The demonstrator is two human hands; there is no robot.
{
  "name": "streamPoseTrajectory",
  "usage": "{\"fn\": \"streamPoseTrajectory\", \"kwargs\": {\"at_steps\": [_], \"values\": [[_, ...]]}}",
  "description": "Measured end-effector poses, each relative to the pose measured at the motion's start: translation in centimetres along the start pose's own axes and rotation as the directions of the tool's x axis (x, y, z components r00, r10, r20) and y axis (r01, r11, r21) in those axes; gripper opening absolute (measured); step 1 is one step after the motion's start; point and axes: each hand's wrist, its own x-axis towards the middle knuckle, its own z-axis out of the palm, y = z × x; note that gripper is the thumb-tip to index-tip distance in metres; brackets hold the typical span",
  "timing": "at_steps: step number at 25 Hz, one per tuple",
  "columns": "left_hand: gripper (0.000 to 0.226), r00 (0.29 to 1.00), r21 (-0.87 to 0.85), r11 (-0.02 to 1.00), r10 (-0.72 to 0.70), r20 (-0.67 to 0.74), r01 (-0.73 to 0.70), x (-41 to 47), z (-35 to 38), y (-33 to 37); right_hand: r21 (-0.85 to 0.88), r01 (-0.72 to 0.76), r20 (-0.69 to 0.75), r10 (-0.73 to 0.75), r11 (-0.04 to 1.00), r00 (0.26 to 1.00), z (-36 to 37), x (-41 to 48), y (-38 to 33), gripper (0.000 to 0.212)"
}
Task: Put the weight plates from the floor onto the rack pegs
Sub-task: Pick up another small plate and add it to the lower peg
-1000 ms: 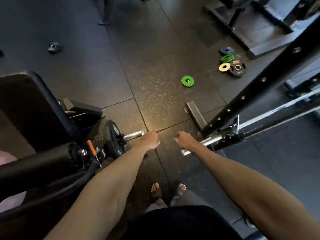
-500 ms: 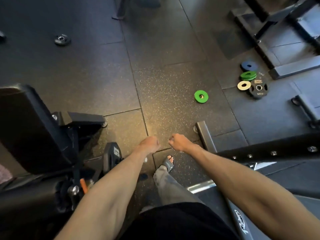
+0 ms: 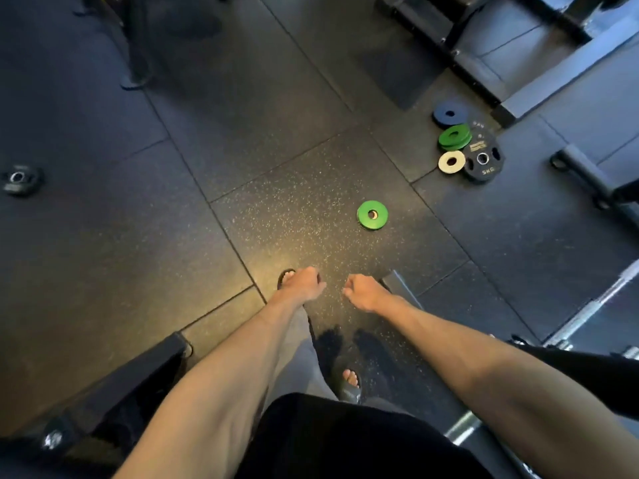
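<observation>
Hovering, left hand and right hand curl (empty).

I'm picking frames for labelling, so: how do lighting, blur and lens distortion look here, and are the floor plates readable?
Head view: dim overall, with a warm light pool on the speckled floor ahead of the left hand and right hand; lone green plate crisp, "5KG" legible on the black plate; far-left dark plate soft; bar at the right edge smeared; wide-angle lens stretches the forearms.

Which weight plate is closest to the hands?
The single green plate, lying alone just ahead of the right hand. Every other plate, like the stacked green plates, sits farther off.
</observation>
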Motion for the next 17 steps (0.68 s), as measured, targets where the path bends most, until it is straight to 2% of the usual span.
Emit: {"fn": "streamPoseTrajectory", "kwargs": {"at_steps": [3,8,12,17], "values": [[0.028,0.996,0.096,0.994,0.053,0.071,-0.059,7.1,-6.2,1.9,0.145,-0.104,-0.063,0.114,0.984,0.991,-5.2,5.2,-1.4,0.031],[0.024,0.984,0.105,0.987,0.103,0.145,-0.118,16.1,-13.9,4.9,0.382,-0.186,-0.103,0.242,0.905,0.965,-11.0,11.4,-3.4,0.031],[0.019,0.968,0.198,0.968,0.11,0.224,-0.155,23.0,-17.1,7.9,0.532,-0.191,-0.127,0.301,0.825,0.945,-14.6,16.2,-3.7,0.031],[0.018,0.94,0.361,0.901,0.123,0.319,-0.24,32.4,-18.9,12.5,0.695,-0.23,-0.108,0.415,0.681,0.903,-17.6,24.0,-0.3,0.017]]}}
